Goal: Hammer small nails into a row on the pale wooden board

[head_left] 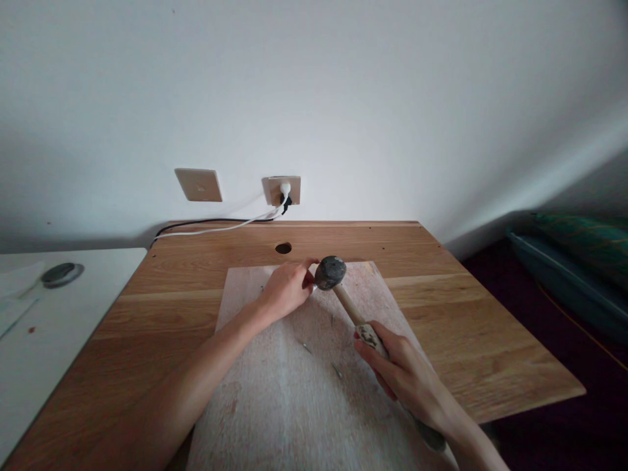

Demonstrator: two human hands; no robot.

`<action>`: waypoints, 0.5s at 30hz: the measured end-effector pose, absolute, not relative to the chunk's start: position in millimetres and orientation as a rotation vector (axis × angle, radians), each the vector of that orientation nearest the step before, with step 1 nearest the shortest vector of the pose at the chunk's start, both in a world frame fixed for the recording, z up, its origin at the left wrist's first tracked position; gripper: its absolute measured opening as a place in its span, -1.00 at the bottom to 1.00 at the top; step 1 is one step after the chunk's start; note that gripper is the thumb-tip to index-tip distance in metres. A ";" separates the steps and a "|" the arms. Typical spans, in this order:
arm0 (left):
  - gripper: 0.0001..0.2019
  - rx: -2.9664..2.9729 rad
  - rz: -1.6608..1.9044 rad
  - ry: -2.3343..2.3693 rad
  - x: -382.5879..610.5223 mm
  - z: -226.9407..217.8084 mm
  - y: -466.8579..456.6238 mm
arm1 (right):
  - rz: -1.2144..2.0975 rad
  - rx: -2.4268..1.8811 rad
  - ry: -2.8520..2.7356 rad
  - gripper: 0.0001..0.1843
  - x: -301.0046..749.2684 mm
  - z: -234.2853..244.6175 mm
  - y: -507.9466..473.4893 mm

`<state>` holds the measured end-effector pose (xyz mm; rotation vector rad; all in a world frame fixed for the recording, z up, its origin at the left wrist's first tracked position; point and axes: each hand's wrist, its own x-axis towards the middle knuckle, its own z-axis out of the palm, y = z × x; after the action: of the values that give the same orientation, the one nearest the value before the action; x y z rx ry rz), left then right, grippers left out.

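My right hand [397, 366] is wrapped round the worn wooden handle of a rubber mallet [330, 273] with a dark, rounded head. The mallet's head is over the far part of a pale wooden board [255, 392], right beside my left fingertips. My left hand [289, 288] is at the board's far end, its thumb and fingers pinched together; what they hold, if anything, is hidden. Between my hands and nearer me, a small nail [307, 347] lies on the board, with another nail [337, 371] to its right.
Under the board is a wooden desk [441, 314] with a round cable hole [283, 248]. Cords [216, 229] run along its back to a wall socket [282, 190]. A white table [49, 366] adjoins on the left; blue-green bedding [569, 275] is at the right.
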<state>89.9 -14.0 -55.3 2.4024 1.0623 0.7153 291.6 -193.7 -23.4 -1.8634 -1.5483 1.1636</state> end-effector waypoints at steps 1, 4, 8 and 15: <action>-0.46 2.403 0.719 1.059 89.9 -55.8 -13.8 | 1.155 -1.861 -1.558 -0.64 292.3 -24.1 -193.5; -0.45 2.402 0.710 1.057 89.7 -56.3 -13.5 | 1.139 -1.862 -1.573 -0.65 293.9 -25.0 -193.7; -0.49 2.419 0.725 1.050 89.5 -56.3 -13.8 | 1.134 -1.860 -1.581 -0.64 292.6 -23.3 -194.8; -0.50 2.418 0.735 1.023 88.2 -57.6 -14.2 | 1.057 -1.899 -1.600 -0.66 288.7 -22.5 -193.9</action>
<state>88.2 -14.2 -57.6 2.4175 1.0233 0.7352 288.7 -193.9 -22.5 -1.8992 -1.6002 1.0572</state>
